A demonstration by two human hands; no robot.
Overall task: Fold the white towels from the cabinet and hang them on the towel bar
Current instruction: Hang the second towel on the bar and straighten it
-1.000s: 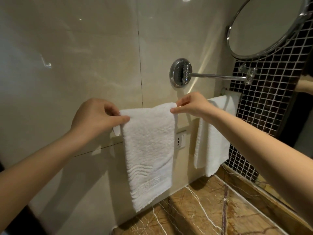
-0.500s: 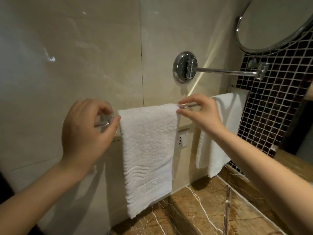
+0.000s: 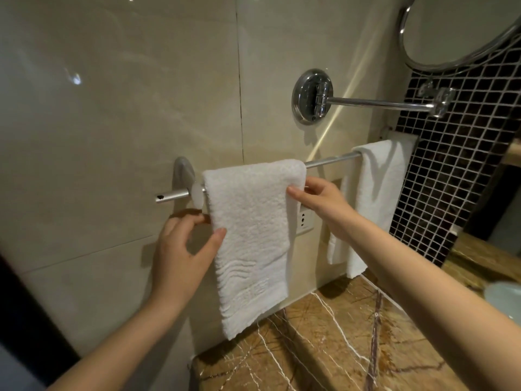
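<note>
A folded white towel [image 3: 253, 235] hangs over the left part of the chrome towel bar [image 3: 329, 161], its ends pointing down. My left hand [image 3: 183, 255] pinches the towel's left edge a little below the bar, thumb in front and fingers behind. My right hand [image 3: 321, 200] pinches the right edge just under the bar in the same way. A second white towel [image 3: 375, 198] hangs on the bar's right end, apart from both hands.
A chrome mirror arm [image 3: 375, 102] sticks out from the wall above the bar and carries a round mirror [image 3: 456, 26]. A wall socket [image 3: 306, 220] sits behind the towel. Below is a brown marble counter [image 3: 324, 351] with a white basin [image 3: 504, 297] at the right.
Both hands have slid from the towel's top corners at the bar down onto its side edges. The towel still hangs over the bar.
</note>
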